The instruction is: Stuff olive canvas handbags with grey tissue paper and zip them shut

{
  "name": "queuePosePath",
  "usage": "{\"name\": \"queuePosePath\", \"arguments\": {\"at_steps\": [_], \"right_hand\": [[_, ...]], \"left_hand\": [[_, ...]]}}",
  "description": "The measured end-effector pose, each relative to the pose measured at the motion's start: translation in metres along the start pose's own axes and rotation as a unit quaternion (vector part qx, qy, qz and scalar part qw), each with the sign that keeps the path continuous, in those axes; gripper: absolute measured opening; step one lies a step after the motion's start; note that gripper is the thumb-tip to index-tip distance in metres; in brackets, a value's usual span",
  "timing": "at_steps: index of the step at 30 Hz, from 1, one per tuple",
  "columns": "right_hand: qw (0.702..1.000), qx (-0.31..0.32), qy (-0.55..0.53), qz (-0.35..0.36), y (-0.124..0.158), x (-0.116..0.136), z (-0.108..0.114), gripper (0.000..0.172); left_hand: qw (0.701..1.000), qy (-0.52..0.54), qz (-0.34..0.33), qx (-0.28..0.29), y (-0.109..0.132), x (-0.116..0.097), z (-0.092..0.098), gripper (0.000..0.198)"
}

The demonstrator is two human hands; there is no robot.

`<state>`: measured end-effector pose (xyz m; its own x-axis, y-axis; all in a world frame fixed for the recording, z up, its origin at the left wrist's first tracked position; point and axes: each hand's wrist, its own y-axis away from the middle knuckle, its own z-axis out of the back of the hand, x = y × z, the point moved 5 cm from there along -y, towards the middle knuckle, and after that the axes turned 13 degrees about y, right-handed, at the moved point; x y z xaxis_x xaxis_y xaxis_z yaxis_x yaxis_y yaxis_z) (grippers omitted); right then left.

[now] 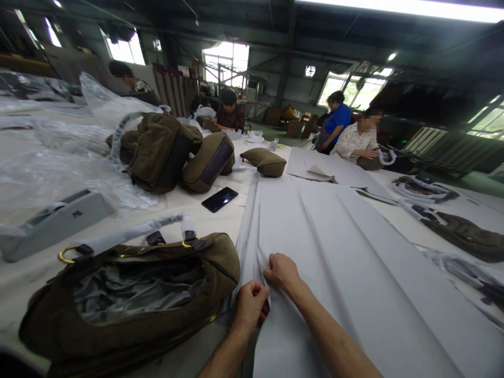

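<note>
In the lower centre, the left hand's [248,304] fingertips are partly hidden at the paper's [354,262] edge. The bottom edge cuts off both forearms [226,349], the paper and the bag [129,328]. A dark shape [13,365] in the lower left corner is unidentifiable. The dispenser's [63,223] mark is too small to read. Plastic [98,100] partly hides a person [145,93], upper left. A dark mass [425,105], upper right, is blurred.

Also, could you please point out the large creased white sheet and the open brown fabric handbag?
Large creased white sheet [354,257], head view: upper surface.
Open brown fabric handbag [134,336], head view: front wall.
</note>
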<state>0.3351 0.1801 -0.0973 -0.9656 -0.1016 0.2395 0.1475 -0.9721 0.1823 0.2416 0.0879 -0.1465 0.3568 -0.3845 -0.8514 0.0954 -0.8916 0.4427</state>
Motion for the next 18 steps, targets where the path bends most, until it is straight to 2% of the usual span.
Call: {"name": "queuePosePath", "arguments": {"at_steps": [4,7,10,13,16,17,18], "right_hand": [[0.999,0.03,-0.018,0.001,-0.011,-0.006,-0.006,0.008],[0.993,0.066,-0.091,-0.018,-0.011,-0.02,-0.011,0.004],[0.978,0.087,-0.186,-0.046,-0.005,-0.035,-0.014,0.008],[0.963,0.054,-0.258,-0.062,-0.002,-0.05,-0.011,0.014],[0.951,0.011,-0.303,-0.062,0.0,-0.062,0.001,0.02],[0.948,0.004,-0.315,-0.053,0.003,-0.063,0.006,0.021],[0.945,0.001,-0.324,-0.039,0.008,-0.062,0.011,0.02]], "left_hand": [[1.0,-0.017,-0.005,-0.011,0.003,0.007,0.004,0.029],[0.999,-0.033,-0.027,-0.023,0.003,0.01,0.01,0.027],[0.994,-0.054,-0.073,-0.055,0.011,0.003,0.018,0.022],[0.979,-0.077,-0.173,-0.073,0.032,-0.023,0.017,0.021],[0.955,-0.068,-0.29,0.001,0.049,-0.062,-0.004,0.024],[0.959,-0.032,-0.28,0.033,0.048,-0.071,-0.012,0.026],[0.97,0.02,-0.234,0.056,0.043,-0.076,-0.02,0.033]]}}
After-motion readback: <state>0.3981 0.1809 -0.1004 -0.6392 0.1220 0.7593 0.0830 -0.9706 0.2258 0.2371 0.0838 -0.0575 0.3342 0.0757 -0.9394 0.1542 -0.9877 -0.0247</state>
